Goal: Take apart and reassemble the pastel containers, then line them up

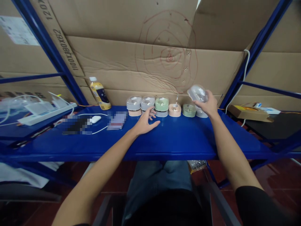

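1. While the left hand (pixel 145 124) is open near 12 o'clock, its fingers should avoid nudging the stacks (pixel 161 104).
2. At 1 o'clock, the right hand (pixel 211 105) grips the raised box (pixel 197 93); steady, level handling seems best.

**Blue tabletop with a row of small containers along its back**

Clock directions start from the middle of the blue tabletop (pixel 178 141), with 12 at the cardboard side. From 11 to 12 stand three two-high stacks: grey over peach (pixel 134 104), grey over grey (pixel 148 102), green over grey (pixel 161 106). Single containers in peach (pixel 174 110), green (pixel 189 110) and grey (pixel 201 112) run from 1 to 2. A yellow bottle (pixel 101 95) stands upright at 10. Around 9 to 10 lie two pixelated flat items (pixel 117 121), a small white case (pixel 96 119) and a white cable (pixel 101 129).
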`<state>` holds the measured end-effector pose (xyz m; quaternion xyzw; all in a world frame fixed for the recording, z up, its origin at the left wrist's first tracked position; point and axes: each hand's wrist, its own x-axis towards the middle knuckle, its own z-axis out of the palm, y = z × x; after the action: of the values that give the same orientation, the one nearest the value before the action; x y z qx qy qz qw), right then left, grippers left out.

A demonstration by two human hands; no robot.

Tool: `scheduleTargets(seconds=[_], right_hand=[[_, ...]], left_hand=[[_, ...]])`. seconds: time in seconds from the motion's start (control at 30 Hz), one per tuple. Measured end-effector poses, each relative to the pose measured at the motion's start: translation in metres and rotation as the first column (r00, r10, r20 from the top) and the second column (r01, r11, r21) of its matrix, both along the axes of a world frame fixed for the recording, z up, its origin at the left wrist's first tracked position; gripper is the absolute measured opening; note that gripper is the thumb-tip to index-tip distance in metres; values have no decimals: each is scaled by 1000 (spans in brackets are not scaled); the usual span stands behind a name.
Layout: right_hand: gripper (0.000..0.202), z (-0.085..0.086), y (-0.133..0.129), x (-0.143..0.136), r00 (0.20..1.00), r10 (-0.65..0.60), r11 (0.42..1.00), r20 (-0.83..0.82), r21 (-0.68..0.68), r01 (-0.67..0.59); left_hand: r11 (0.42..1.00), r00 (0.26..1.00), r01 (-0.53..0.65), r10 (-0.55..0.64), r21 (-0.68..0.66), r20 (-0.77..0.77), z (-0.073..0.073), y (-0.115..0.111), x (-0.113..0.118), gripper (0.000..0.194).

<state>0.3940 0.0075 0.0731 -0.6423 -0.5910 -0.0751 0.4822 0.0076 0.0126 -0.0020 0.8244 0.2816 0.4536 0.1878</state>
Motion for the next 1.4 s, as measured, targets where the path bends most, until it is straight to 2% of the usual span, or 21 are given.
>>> scheduleTargets(seconds=[0.07, 0.17, 0.23, 0.3, 0.4, 0.47, 0.53, 0.6, 0.63, 0.67, 0.7, 0.77, 0.8, 0.87, 0.97, 1.03, 1.1, 1.2, 1.3, 1.37, 1.4], right_hand=[[101, -8, 14, 14, 959, -280, 958, -48, -82, 276], [96, -22, 30, 19, 867, -498, 845, -7, -231, 483], [89, -31, 36, 17, 832, -553, 796, 56, -261, 546], [84, -39, 40, 14, 812, -574, 774, 102, -257, 579], [88, -43, 43, 11, 805, -580, 764, 125, -260, 591], [99, -41, 41, 9, 801, -587, 763, 120, -251, 596], [105, -34, 34, 2, 801, -586, 780, 121, -184, 599], [96, -28, 26, -11, 850, -495, 855, 181, -71, 514], [90, -27, 23, -20, 887, -390, 912, 246, -32, 410], [84, -27, 20, -30, 914, -233, 966, 331, -30, 258], [83, -28, 18, -42, 909, -48, 994, 414, -72, 85], [85, -36, 17, -66, 819, 273, 959, 506, -214, -188], [87, -41, 18, -77, 773, 371, 925, 515, -281, -257], [89, -50, 17, -96, 720, 463, 879, 518, -373, -297], [75, -51, 9, -110, 694, 482, 864, 535, -422, -275], [60, -44, -2, -113, 719, 443, 884, 535, -394, -252], [56, -36, -11, -116, 793, 337, 927, 508, -326, -185], [75, -30, -18, -120, 902, 114, 958, 417, -287, 12], [96, -30, -18, -119, 946, 39, 885, 323, -450, 118], [103, -29, -19, -115, 945, 127, 814, 301, -576, 74], [106, -28, -21, -112, 929, 222, 788, 296, -615, 7]], left_hand=[[1000, 999, -4, 4, -5, -33, -1, -1, 2, 78], [1000, 998, -13, 12, -15, -64, -1, -4, 3, 75], [999, 997, -27, 25, -25, -77, 0, -4, 3, 74], [999, 996, -41, 38, -34, -83, 0, -4, 2, 73], [998, 994, -54, 50, -45, -95, 0, -3, 2, 72], [997, 993, -60, 54, -49, -105, -1, -3, 1, 73], [996, 992, -67, 61, -56, -112, -1, -3, 1, 73], [995, 990, -79, 71, -65, -119, -1, -3, 1, 74], [994, 990, -85, 76, -68, -122, 0, -3, 0, 74], [994, 989, -89, 80, -68, -126, 0, -3, 0, 73], [994, 988, -90, 81, -67, -130, 0, -3, 0, 73], [994, 987, -88, 79, -60, -140, 1, -4, 0, 71], [995, 986, -87, 78, -56, -144, 1, -4, 0, 70], [995, 985, -89, 81, -52, -151, 2, -5, 0, 69], [993, 983, -103, 92, -61, -159, 4, -6, 0, 68], [991, 981, -110, 97, -71, -166, 4, -7, 0, 69], [992, 981, -108, 95, -71, -167, 4, -7, 1, 69], [994, 983, -96, 86, -57, -162, 4, -6, 1, 68], [994, 982, -98, 89, -42, -168, 3, -6, 2, 67], [995, 980, -95, 87, -38, -177, 3, -6, 2, 69], [995, 980, -87, 78, -42, -183, 3, -7, 2, 71]])
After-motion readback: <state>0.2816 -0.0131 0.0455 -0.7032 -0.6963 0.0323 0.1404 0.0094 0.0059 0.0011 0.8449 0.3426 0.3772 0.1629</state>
